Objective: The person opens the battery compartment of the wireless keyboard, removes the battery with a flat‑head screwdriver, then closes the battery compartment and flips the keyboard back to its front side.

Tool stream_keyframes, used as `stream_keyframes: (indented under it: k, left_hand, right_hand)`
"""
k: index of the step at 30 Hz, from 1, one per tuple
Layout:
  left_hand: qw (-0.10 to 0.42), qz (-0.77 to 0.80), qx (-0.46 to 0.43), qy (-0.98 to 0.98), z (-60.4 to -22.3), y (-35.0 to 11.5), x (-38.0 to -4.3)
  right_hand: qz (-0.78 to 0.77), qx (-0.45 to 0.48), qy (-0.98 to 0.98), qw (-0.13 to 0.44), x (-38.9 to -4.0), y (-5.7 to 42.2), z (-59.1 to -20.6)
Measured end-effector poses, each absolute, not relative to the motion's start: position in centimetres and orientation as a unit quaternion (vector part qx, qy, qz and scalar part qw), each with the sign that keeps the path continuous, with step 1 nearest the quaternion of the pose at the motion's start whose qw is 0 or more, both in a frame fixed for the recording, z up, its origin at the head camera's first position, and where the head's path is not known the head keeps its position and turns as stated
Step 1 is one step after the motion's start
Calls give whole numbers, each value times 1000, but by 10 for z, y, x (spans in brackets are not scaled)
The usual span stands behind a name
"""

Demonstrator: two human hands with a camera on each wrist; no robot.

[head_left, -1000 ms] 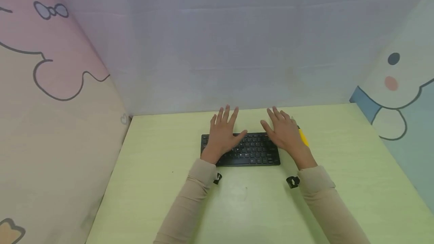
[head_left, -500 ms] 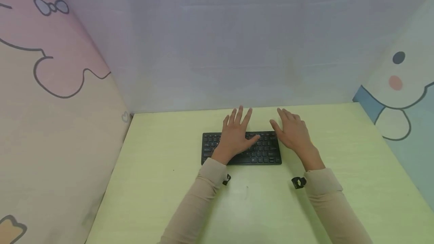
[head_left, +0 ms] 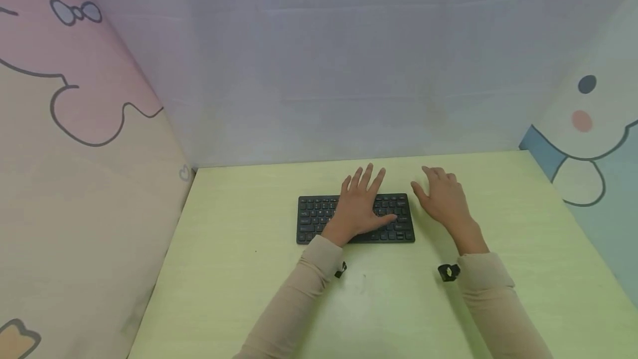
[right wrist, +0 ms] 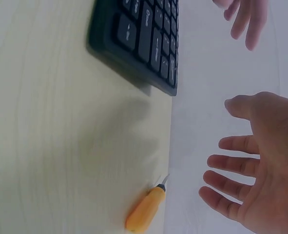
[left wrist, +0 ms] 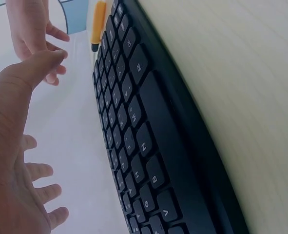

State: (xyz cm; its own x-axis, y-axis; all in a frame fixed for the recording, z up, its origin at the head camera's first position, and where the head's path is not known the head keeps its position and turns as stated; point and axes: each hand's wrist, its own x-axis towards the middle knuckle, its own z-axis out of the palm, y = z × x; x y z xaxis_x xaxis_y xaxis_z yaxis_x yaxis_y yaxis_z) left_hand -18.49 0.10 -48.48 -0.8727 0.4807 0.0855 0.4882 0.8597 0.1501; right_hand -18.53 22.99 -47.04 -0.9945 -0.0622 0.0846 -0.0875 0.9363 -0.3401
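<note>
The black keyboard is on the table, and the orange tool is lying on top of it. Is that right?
Not quite: the orange tool isn't on top of the black keyboard. The right wrist view shows it lying on the table beside the keyboard, with a gap between them. The rest is right.

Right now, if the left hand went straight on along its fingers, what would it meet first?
Most likely the pale backdrop behind the table; no other object shows ahead of the left hand in the head view, though depth is unclear.
</note>
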Motion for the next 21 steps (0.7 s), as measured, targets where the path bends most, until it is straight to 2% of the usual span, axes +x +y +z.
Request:
stream_keyframes:
  k: [13,21]
  left_hand:
    - [-24,-62,-287,-955,-496,14,-185]
    - [-39,-60,-303,-950,-500,24,-183]
  right_hand:
    - [192,-7,-980,52,-183,259,-482]
    - [208,-25,-977,23,-182,272,-487]
